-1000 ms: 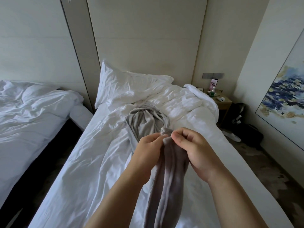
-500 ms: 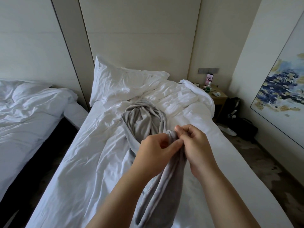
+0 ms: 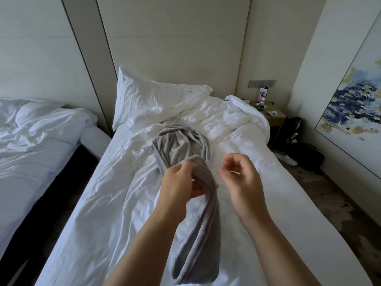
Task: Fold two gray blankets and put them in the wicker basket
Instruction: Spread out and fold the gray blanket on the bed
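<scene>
A: Setting: room with a white bed point(image 3: 115, 203), rumpled duvet, pillow point(image 3: 152, 100) at the head, nightstand point(image 3: 276, 118) to its right, painting point(image 3: 354, 112) on the right wall. A 2nd bed point(image 3: 41, 141) stands on the left.

B: Blankets?

A: Blanket 1 point(image 3: 204, 223) hangs as a long narrow gray bundle over the near half of the bed. Blanket 2 point(image 3: 179, 145) lies bunched mid-bed, just below the pillow. The top of blanket 1 overlaps it in view; cannot tell whether they touch.

B: Hands?

A: Left hand point(image 3: 179, 182): fingers and thumb curled round the top end of blanket 1, gripping it. Right hand point(image 3: 241, 178): just beside, apart from the cloth, fingers loosely curled, holding nothing.

B: Change against 0.5 s ago?

A: Then both hands pinched the same top edge, close together. Now the right has let go and sits off to the right. The left carries blanket 1 alone.

B: Meaning?

A: Judgement only: the right hand looks freed to find another edge or corner lower down, so the bundle can be opened or doubled. Blanket 1 reads as bunched, not squared; I count 0 of 2 folded. Basket not in view. Risk: a 1-hand grip on soft layers may let them slip.
</scene>
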Demonstrator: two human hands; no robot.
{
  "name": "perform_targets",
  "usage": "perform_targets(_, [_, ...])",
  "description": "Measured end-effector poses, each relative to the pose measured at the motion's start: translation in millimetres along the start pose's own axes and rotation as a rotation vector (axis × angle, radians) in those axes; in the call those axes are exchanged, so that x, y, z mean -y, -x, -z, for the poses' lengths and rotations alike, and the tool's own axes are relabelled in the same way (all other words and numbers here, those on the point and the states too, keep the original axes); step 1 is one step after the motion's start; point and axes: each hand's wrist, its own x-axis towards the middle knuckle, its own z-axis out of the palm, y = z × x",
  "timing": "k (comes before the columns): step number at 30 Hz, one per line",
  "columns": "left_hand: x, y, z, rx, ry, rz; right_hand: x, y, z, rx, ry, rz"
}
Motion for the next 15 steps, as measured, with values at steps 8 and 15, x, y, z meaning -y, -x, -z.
perform_targets(8, [-4,-3,-4,0.006,0.432,0.106,-34,27,-36,0.000,0.369,0.033])
perform_targets(15, [-6,-14,26,-0.241,0.485,0.068,-109,17,-6,0.004,0.777,-0.142])
